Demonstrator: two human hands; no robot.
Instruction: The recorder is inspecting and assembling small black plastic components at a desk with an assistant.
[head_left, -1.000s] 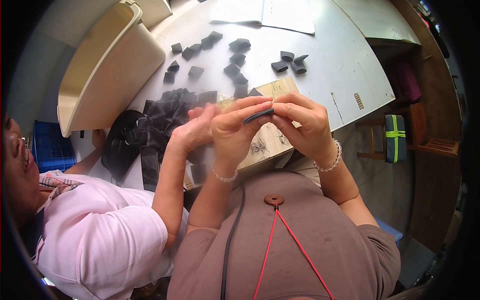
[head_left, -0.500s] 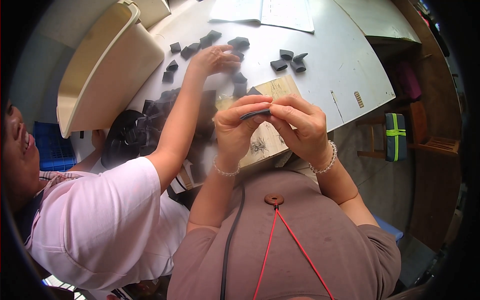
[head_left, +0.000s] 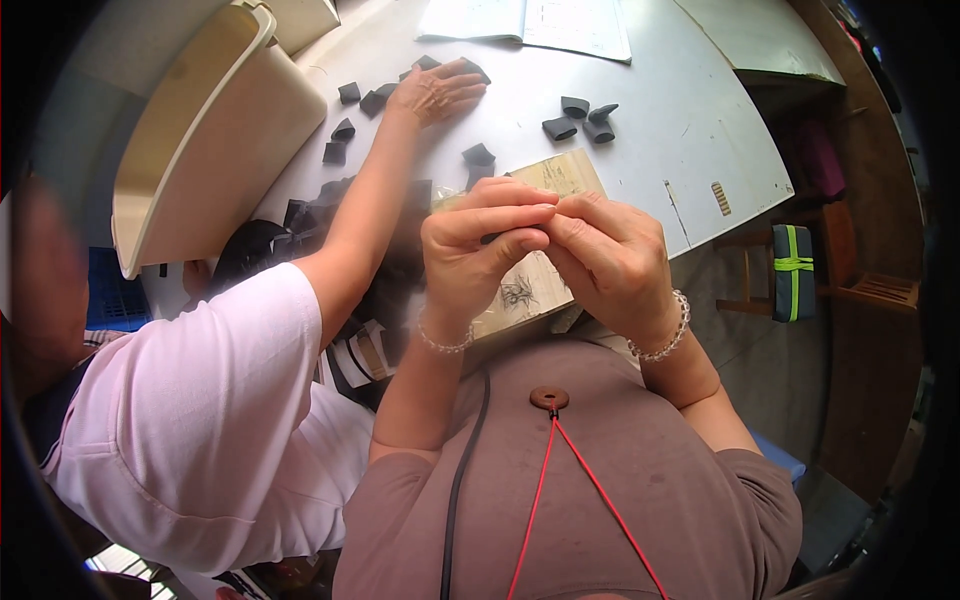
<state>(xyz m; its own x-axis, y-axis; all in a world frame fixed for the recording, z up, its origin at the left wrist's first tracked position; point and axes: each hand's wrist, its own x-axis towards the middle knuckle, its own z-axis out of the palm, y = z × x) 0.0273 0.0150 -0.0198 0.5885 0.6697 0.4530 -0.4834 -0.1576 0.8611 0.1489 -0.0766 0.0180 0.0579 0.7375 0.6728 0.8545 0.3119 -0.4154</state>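
Observation:
Both my hands are raised together above the near edge of a wooden board. My left hand is closed, its fingers and thumb curled round a small dark grey piece. Only a sliver of that piece shows between them; the rest is hidden. My right hand is pinched closed against my left fingertips, and what lies in its pinch is covered. Beneath them the pale wooden board carries dark scribbled marks.
At the left, another person's hand rests on dark pieces. Several short dark sleeves lie farther right on the white table. An open booklet lies at the back, a cream bin at left. A dark heap lies below that person's arm.
My left fingers have closed over the dark grey piece, which showed more before. My right hand has shifted slightly right and down. The other person's hand has moved a little up and left.

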